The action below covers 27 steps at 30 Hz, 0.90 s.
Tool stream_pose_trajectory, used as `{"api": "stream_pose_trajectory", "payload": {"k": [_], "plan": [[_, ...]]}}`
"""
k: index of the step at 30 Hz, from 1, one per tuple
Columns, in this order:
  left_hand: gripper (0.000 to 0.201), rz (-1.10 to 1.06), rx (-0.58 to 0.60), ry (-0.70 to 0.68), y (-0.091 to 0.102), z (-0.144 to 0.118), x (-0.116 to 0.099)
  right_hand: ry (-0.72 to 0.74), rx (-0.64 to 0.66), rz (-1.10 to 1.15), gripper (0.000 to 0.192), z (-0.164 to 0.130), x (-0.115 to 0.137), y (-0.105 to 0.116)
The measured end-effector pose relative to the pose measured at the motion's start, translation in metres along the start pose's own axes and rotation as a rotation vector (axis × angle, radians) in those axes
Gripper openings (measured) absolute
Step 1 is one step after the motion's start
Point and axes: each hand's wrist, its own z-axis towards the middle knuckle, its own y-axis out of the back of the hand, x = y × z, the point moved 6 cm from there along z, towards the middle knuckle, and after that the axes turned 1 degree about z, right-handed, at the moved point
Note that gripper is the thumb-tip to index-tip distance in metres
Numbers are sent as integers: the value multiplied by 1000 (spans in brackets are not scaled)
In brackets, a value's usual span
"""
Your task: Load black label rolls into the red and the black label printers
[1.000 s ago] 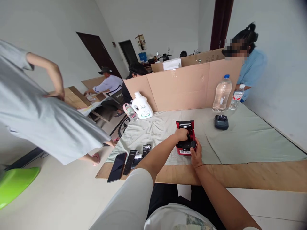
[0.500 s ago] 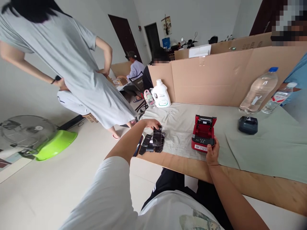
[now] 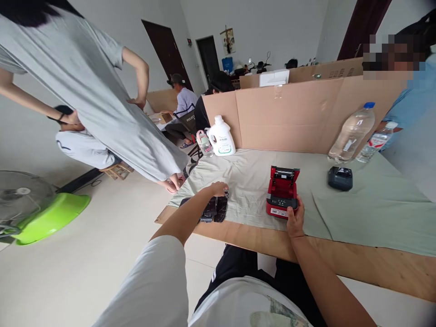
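Observation:
A small red and black printer (image 3: 281,200) stands on the cloth in front of me, its lid raised and its red inside showing. My right hand (image 3: 296,217) is wrapped around the printer's front right corner, thumb at the front. To the left, black pieces that look wrapped in shiny tape or film (image 3: 214,211) lie near the table's front edge, partly hidden by my left forearm. Just above their far right end is my left hand (image 3: 219,188), with its fingers closed. A small dark bit shows below the fingertips; what it is, I cannot make out.
A cardboard screen (image 3: 282,118) closes off the table's far side. Before it stand a white jug (image 3: 222,137), a pink-topped bottle (image 3: 204,144) and two clear bottles (image 3: 352,131). A black device (image 3: 339,178) sits right of the printer. People are nearby on both sides.
My left hand has gone from holding up a black piece to being closed low over the pile. My right hand stays on the printer. The view has shifted slightly right.

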Motion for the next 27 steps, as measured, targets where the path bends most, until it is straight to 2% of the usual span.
{"api": "stream_pose_trajectory", "payload": {"k": [5,7,9,11,13,16,18,20,22,25,27], "plan": [[34,76,39,-5,-3,-6,-17,-9,-9,14,63,0,4,0],[30,29,84,-54,-1,-8,-27,-4,-10,18,62,-1,5,0],[28,-115,148,-140,5,-12,-45,13,-10,23,62,0,5,0],[29,-342,246,-258,13,-19,-74,28,-17,22,61,0,5,-1],[35,-542,356,-387,23,-28,-112,32,-24,14,61,0,4,-1],[44,-674,466,-539,35,-36,-172,23,-23,-2,62,1,1,-1],[44,-719,506,-614,37,-31,-207,19,-19,-7,62,1,0,-1],[40,-681,474,-659,33,-18,-233,23,-15,-8,62,1,1,-1],[37,-541,333,-670,26,3,-249,27,-15,-11,62,1,2,-1],[35,-290,81,-663,13,32,-261,28,-16,-18,63,1,3,-1],[34,-182,-22,-663,4,45,-264,31,-18,-16,63,1,3,-1]]}}
